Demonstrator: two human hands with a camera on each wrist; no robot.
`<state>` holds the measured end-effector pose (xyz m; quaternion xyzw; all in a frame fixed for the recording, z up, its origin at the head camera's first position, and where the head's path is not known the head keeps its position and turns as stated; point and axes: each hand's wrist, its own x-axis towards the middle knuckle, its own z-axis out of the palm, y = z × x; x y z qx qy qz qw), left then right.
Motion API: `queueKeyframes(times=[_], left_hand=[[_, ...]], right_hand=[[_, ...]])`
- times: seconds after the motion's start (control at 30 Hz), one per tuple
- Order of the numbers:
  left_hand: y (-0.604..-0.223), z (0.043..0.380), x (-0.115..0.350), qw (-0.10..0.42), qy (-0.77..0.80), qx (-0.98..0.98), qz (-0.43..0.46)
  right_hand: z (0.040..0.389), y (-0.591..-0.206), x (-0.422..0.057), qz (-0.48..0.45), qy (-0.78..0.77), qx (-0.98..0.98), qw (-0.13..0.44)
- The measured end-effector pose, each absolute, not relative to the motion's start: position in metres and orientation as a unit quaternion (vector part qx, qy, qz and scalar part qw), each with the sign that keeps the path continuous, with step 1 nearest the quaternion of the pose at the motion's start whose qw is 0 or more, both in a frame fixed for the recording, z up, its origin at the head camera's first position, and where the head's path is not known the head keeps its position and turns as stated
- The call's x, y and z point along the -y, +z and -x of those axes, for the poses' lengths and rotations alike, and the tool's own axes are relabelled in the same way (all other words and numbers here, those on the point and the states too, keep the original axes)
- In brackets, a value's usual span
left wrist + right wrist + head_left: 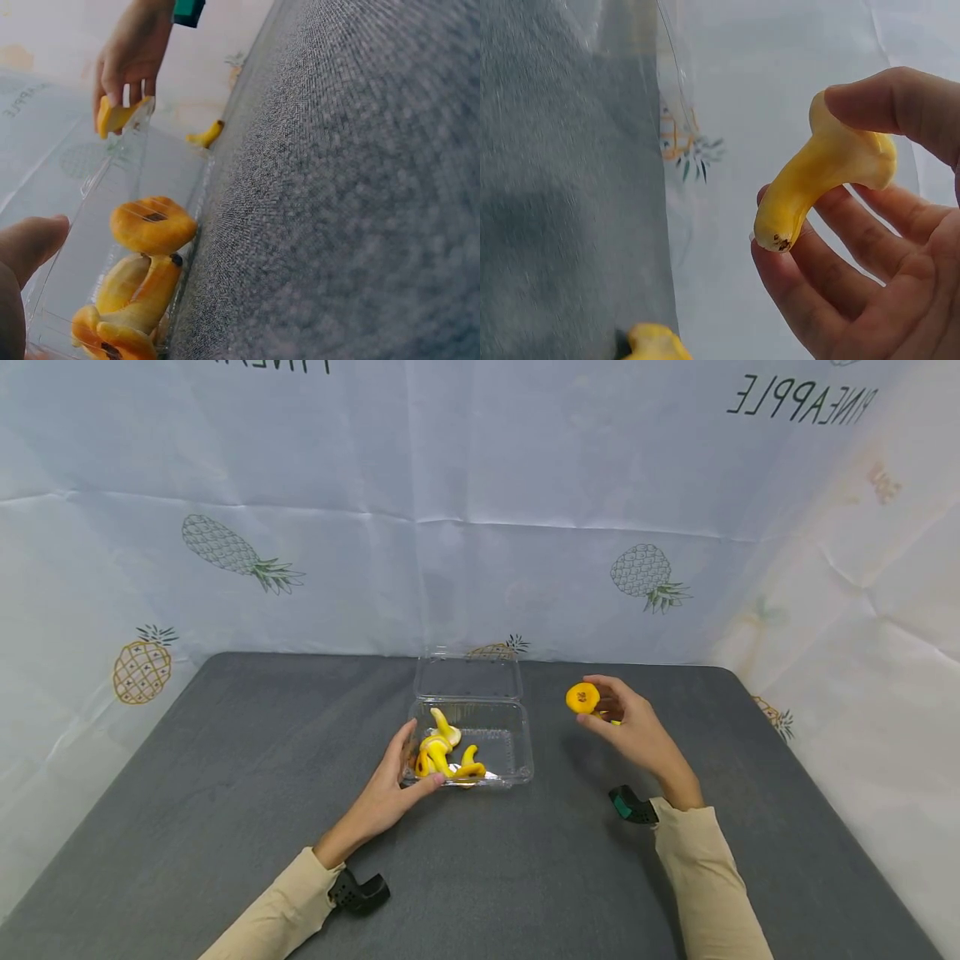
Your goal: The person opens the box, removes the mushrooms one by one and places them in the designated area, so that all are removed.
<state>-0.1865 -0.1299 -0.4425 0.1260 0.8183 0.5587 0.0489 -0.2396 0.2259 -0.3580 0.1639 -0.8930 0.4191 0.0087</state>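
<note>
**Yellow mushroom-shaped piece held up beside a clear box**

Between the thumb and fingers of the right hand, the mushroom-shaped piece is pinched well above the worktop, to the right of the box. Its rounded cap is pressed by the thumb, while its bent stem is flanked by the fingertips; dark specks are shown at the stem's tip. The right grip is narrowed onto this piece alone.

By the left hand the box is held at its near left corner — thumb over the front rim, fingers along the side wall. Its lid is folded back on the far side. Inside, several yellow pieces are heaped toward the left. One more loose piece is left on the worktop near the right hand.

From its look, the held piece is judged to be light and fairly firm, with a smooth skin that could be a little slippery; whether it gives under pressure cannot be told. The flared cap is best taken by its edge, or the stem by its thick middle. The thin-walled box is likely to be flexible and easily pushed about — it is better steadied at a corner than squeezed.
</note>
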Motion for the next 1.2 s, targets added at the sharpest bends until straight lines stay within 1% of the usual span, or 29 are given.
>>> queueKeyframes(times=[0.23, 0.47, 0.67, 0.9, 1.2], left_hand=[[-0.443, 0.186, 0.13, 0.053, 0.563, -0.816, -0.123], [-0.444, 0.186, 0.131, 0.053, 0.567, -0.812, -0.124], [-0.444, 0.187, 0.13, 0.052, 0.569, -0.811, -0.128], [-0.444, 0.187, 0.131, 0.051, 0.568, -0.811, -0.129], [-0.444, 0.187, 0.131, 0.05, 0.57, -0.809, -0.133]], right_hand=[[0.242, -0.357, -0.243, -0.122, 0.404, 0.906, 0.023], [0.242, -0.358, -0.256, -0.087, 0.407, 0.909, 0.021], [0.244, -0.362, -0.264, -0.084, 0.422, 0.902, 0.026], [0.248, -0.369, -0.274, -0.076, 0.427, 0.9, 0.045], [0.252, -0.377, -0.282, -0.063, 0.464, 0.883, 0.033]])
